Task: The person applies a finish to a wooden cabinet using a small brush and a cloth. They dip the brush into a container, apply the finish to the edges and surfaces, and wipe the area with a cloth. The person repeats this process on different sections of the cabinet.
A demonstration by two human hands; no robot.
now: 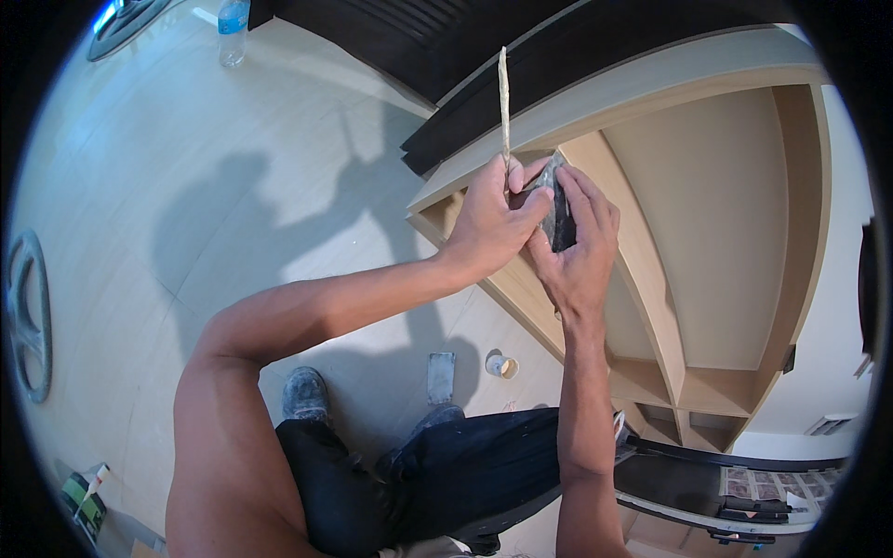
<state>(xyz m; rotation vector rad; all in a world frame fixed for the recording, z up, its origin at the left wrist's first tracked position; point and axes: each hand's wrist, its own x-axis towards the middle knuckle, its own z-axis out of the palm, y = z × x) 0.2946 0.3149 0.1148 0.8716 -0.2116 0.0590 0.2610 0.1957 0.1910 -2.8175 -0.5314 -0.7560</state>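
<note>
My left hand [491, 221] is closed around a thin, pale stick [504, 102] that stands up past the thumb and fingers. Beside it, my right hand [584, 237] grips a small folded grey-and-black sheet [563, 219], rough-looking like sandpaper. The left thumb presses against the near side of this sheet, so both hands touch it. Their fingers hide part of the sheet and the lower end of the stick. Both hands are raised in front of a light wooden shelf unit [656, 270].
On the pale tiled floor [112, 232] lie a flat grey plate [441, 378] and a small white cup [502, 365], close to my shoes. A plastic bottle [233, 33] stands at the far left. A round grey base [31, 316] is at the left edge. Dark panels [372, 37] stand behind.
</note>
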